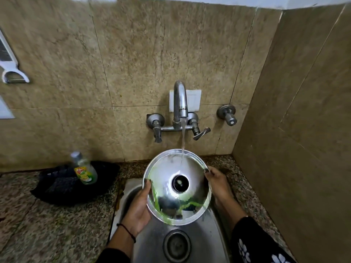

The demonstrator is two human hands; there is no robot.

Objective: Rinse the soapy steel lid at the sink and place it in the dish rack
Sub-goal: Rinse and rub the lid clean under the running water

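The round steel lid [167, 179] is held tilted over the steel sink [152, 242], its dark knob facing me. Green soap streaks run across its lower half. Water falls from the wall tap [180, 99] onto the lid's upper edge. My left hand [139, 207] grips the lid's left rim, thumb on the face. My right hand [218, 183] holds the right rim with its fingertips. No dish rack is in view.
A dish soap bottle [84, 168] stands on a black cloth [62, 188] on the granite counter [47, 224] left of the sink. Tap handles [199, 131] stick out from the tiled wall. A tiled side wall [296, 130] closes the right.
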